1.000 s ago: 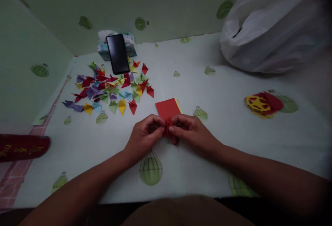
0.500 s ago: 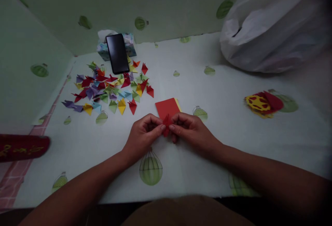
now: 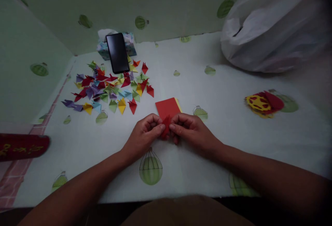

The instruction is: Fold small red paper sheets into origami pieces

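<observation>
A small piece of folded red paper (image 3: pixel 166 127) is pinched between my two hands, just above the table near its middle. My left hand (image 3: pixel 145 131) is closed, thumb and fingertips on the paper's left side. On the other side, my right hand (image 3: pixel 193 131) grips it the same way, with its lower fingers partly hidden. Directly behind the hands lies a stack of square paper sheets (image 3: pixel 168 107), red on top with a yellow edge showing. To the left is a spread of small folded paper cranes (image 3: pixel 121 105) in red, yellow, green, blue and purple.
A black phone (image 3: pixel 117 53) leans on a tissue box (image 3: pixel 103 50) behind the cranes. A white plastic bag (image 3: pixel 269 35) bulges at the back right. Red and yellow cut-out pieces (image 3: pixel 259 102) lie on the right. A dark red object with yellow lettering (image 3: pixel 23 146) sits at the left edge.
The folded red paper has turned slightly and shows a wider face between the fingers. Both hands stay in nearly the same place.
</observation>
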`<state>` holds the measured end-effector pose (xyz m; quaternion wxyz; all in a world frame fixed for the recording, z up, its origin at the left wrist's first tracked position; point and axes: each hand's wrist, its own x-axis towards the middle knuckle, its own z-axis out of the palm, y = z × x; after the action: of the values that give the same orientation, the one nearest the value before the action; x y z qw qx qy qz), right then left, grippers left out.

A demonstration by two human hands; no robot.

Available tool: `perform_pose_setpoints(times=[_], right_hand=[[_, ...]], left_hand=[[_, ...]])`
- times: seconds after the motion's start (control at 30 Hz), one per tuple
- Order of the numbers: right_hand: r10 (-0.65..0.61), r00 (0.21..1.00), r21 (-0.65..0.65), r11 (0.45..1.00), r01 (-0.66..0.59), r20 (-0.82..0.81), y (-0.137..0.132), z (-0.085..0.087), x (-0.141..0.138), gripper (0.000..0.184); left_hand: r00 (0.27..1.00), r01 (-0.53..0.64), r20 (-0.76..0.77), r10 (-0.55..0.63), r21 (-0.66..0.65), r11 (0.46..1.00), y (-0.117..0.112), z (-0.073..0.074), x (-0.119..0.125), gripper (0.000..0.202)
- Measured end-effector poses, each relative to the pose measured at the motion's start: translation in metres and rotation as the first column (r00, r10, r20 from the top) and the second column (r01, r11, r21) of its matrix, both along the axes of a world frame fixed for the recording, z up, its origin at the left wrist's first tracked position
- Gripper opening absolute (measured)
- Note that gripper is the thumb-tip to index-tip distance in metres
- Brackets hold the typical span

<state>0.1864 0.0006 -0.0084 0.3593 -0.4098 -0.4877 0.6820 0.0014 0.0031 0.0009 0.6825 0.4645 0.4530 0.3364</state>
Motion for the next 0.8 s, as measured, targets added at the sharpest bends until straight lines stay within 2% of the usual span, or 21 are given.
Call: perform_pose_setpoints(times=[0.1,0.27,0.47,0.57,0.67,0.8], right_hand=[[0.034,0.999,-0.022,0.999,-0.035,-0.036,0.0,-0.0013,-0.0003,0.022],[0.001,0.998,-0.026,1.0,-0.003,-0.058,-0.0001,-0.0008,-0.0003,0.026],[0.002,0.997,-0.034,0.999,-0.004,-0.075,0.0005,-0.0006,0.0001,0.031],[-0.043,0.998,-0.036,0.999,0.041,-0.049,0.0003,-0.002,0.0004,0.03],[-0.123,0.992,-0.011,0.992,0.123,-0.021,-0.0002,-0.0031,0.0009,0.027],[-0.15,0.989,0.015,0.989,0.15,-0.015,-0.0007,-0.0038,0.0011,0.024]], left_hand=[[0.996,0.059,0.065,-0.056,-0.041,0.997,-0.0005,-0.0014,0.0004,0.018],[0.988,0.081,0.136,-0.07,-0.081,0.993,-0.0007,-0.0063,-0.0005,0.019],[0.986,0.124,0.123,-0.111,-0.109,0.986,-0.0013,-0.0069,-0.001,0.022],[0.986,0.134,0.117,-0.118,-0.137,0.982,-0.0027,-0.0056,-0.0004,0.022],[0.992,0.111,0.071,-0.103,-0.121,0.986,-0.0036,-0.0034,0.0001,0.022],[0.999,-0.016,-0.043,0.016,-0.008,1.0,-0.0016,-0.0005,-0.0006,0.019]])
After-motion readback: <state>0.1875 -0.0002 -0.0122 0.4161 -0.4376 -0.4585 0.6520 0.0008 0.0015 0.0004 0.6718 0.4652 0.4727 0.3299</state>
